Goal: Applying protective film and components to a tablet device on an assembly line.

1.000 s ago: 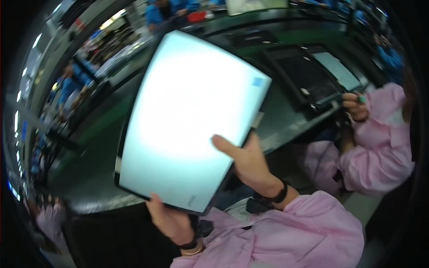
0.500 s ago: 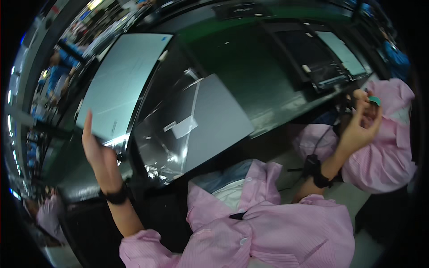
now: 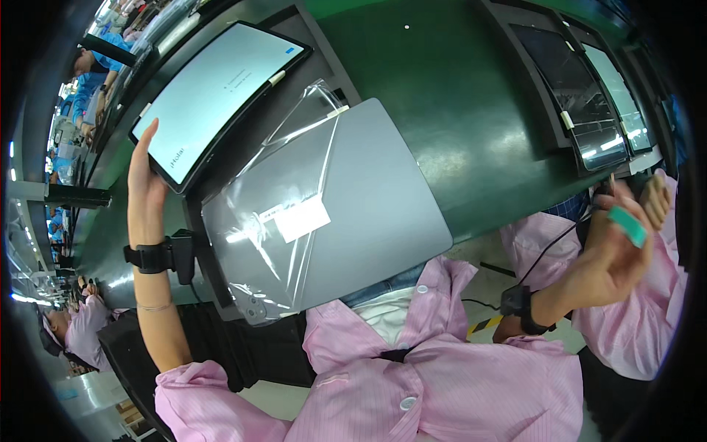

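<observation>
My left hand (image 3: 147, 177) grips the near-left corner of a tablet (image 3: 228, 88) with a lit pale screen. Its thumb lies along the edge and the other fingers are hidden beneath. To its right a large grey tablet (image 3: 375, 184) lies back up, camera lenses at its near-left corner. Clear plastic film (image 3: 283, 191) with a white label (image 3: 302, 219) covers its left part. At the far right, my right hand (image 3: 611, 254) is beside a co-worker's hand (image 3: 654, 200). A green piece (image 3: 627, 225) shows at my right fingers, which are blurred; whether they hold it is unclear.
A dark tray (image 3: 331, 62) lies under the two tablets on the green table (image 3: 442, 125). Another tray (image 3: 508, 44) at the right holds a dark-screened tablet (image 3: 567, 85) and a lit one (image 3: 615, 88). A co-worker in pink (image 3: 626, 331) sits close on my right.
My left hand, apart from the lit tablet before, now grips its corner. My right hand has moved lower, the green piece with it. The whole view has shifted and become sharper.
</observation>
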Demonstrator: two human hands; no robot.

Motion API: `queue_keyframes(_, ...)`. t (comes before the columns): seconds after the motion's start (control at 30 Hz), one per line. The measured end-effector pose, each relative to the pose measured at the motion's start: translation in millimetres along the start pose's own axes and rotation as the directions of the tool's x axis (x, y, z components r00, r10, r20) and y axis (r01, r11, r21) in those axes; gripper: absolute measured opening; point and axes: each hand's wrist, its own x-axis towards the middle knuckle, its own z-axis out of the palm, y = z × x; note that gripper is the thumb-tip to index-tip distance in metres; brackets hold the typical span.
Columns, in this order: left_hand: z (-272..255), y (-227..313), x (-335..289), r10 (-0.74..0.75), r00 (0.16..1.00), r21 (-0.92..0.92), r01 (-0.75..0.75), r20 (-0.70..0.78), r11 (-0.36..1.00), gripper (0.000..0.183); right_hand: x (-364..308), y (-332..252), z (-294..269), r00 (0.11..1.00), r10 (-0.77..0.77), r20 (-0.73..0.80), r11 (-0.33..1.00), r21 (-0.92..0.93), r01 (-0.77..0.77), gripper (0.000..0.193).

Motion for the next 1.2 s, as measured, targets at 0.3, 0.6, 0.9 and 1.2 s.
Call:
queue_keyframes(0.3, -18.2, -24.7, 24.4, 0.249, 0.966, 0.603, -0.163, -0.062, 0.781, 0.046, -32.3, -7.6, 72.1, 0.598, 0.655, 0.461, 0.661, 0.033, -0.750, 0.040)
queue_keyframes(0.6, 21.0, -2.8, -47.1, 0.216, 0.976, 0.853, -0.139, 0.032, 0.503, 0.076, -39.3, 5.9, 91.7, 0.273, 0.787, 0.554, 0.261, 0.103, -0.960, 0.033)
queue_keyframes(0.9, 97.8, -10.2, -222.4, 0.129, 0.735, 0.734, -0.676, 0.665, 0.069, 0.030, -40.8, 4.2, 95.5, 0.523, 0.651, 0.550, 0.572, 0.098, -0.815, 0.030)
queue_keyframes(1.2, 175.8, -123.9, -212.8, 0.228, 0.676, 0.707, -0.700, 0.701, -0.101, 0.041, -42.5, 1.1, 99.6, 0.659, 0.472, 0.586, 0.789, 0.053, -0.613, 0.026)
